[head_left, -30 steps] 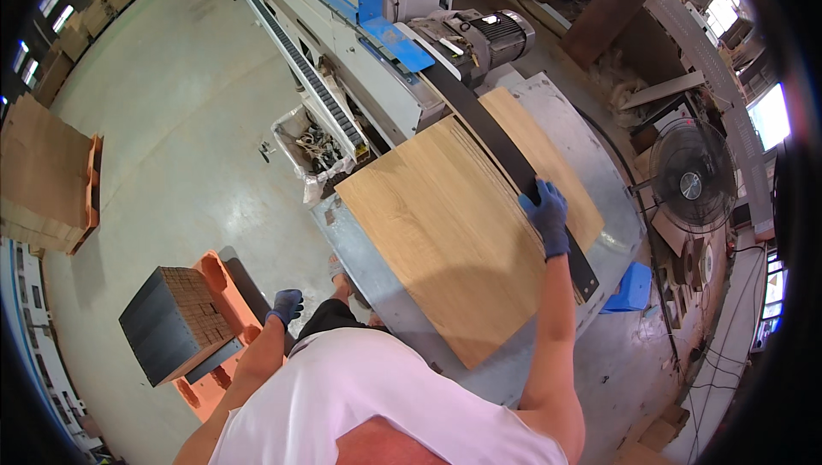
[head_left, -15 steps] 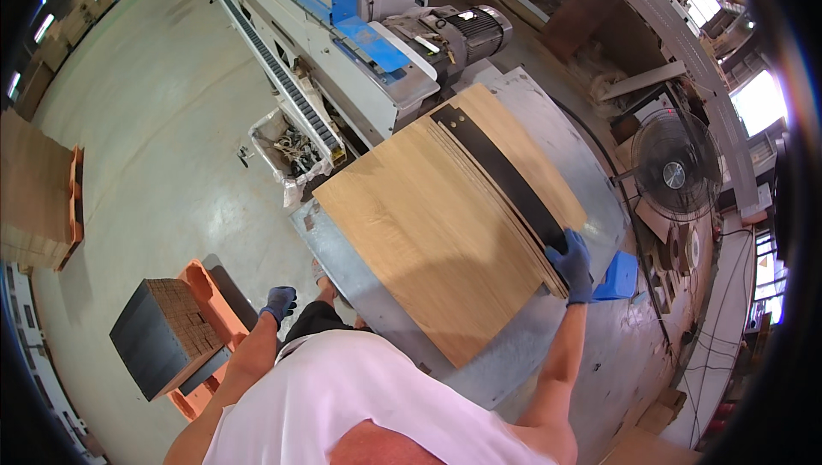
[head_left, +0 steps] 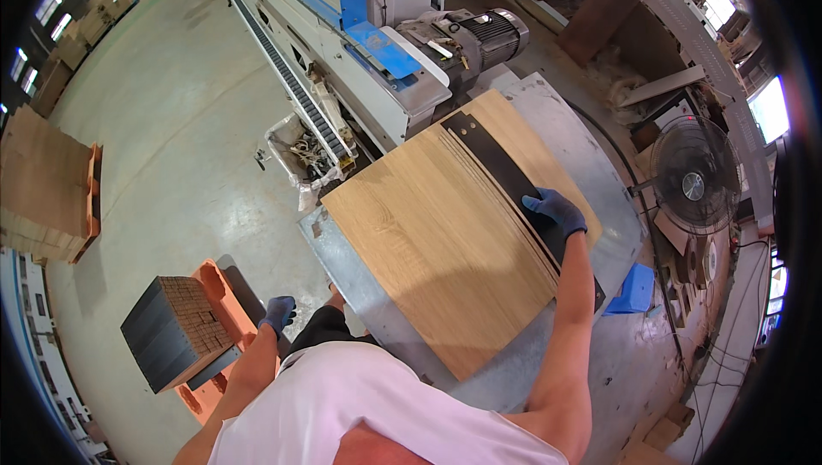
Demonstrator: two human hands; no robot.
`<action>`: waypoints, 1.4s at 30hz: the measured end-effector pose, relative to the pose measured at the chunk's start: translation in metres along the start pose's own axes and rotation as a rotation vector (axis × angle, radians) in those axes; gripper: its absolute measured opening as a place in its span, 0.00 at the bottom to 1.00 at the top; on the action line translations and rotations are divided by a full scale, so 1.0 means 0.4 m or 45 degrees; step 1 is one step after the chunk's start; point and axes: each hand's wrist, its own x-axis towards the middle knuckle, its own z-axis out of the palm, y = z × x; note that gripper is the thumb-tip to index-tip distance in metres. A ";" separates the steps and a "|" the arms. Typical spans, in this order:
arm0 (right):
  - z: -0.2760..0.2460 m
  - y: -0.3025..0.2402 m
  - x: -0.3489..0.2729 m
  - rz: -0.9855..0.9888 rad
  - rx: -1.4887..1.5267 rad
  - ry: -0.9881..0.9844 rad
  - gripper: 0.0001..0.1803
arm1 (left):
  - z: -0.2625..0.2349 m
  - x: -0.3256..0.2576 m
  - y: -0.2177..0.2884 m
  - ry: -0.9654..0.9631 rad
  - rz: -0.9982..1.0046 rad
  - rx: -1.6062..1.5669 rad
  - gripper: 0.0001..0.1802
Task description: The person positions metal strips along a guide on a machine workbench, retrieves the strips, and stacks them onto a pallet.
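A long dark strip with small round holes near its far end lies along light wood-grain boards. My right hand, in a blue glove, grips this strip past its middle. Its thumb rests on the dark top face, while the other fingers are partly hidden. Thin board edges show as a stepped stack along the strip's left side. The boards rest on a grey metal table. Down by my left leg hangs my gloved left hand, fingers curled in and nothing seen in them.
At the lower left, a stack of dark-faced blocks stands by an orange pallet. Beyond the table are a conveyor machine with a motor and a scrap-filled bin. A fan and blue stool are at right.
My right hand has slid up the dark strip, away from its near end, which now shows below the wrist. The view has shifted slightly; my left hand still hangs down.
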 end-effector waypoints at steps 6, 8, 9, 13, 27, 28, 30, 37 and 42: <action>0.015 0.033 0.031 0.243 0.032 -0.062 0.32 | -0.012 -0.046 -0.056 0.124 -0.082 -0.013 0.07; 0.006 -0.015 -0.008 0.221 0.096 -0.073 0.33 | -0.012 -0.056 -0.064 0.091 -0.088 -0.057 0.07; 0.007 -0.024 -0.020 0.203 0.164 -0.078 0.33 | -0.002 -0.062 -0.066 0.131 -0.101 -0.042 0.07; 0.044 -0.023 -0.031 0.066 0.380 -0.200 0.37 | 0.023 -0.050 -0.078 0.074 -0.015 0.013 0.10; 0.441 -0.307 -0.239 -0.360 -0.089 -0.587 0.49 | 0.115 -0.177 0.221 -0.579 -0.008 -0.800 0.22; 0.467 -0.313 -0.251 -0.426 -0.057 -0.582 0.49 | 0.116 -0.183 0.229 -0.622 -0.078 -0.861 0.22; 0.479 -0.360 -0.286 -0.418 -0.018 -0.648 0.49 | 0.119 -0.193 0.205 -0.594 1.113 0.332 0.22; 0.508 -0.371 -0.291 -0.383 -0.073 -0.688 0.48 | 0.104 -0.160 0.180 -0.932 0.729 -0.365 0.22; 0.476 -0.368 -0.281 -0.454 -0.087 -0.793 0.53 | 0.119 -0.203 0.206 -0.931 0.658 -0.776 0.20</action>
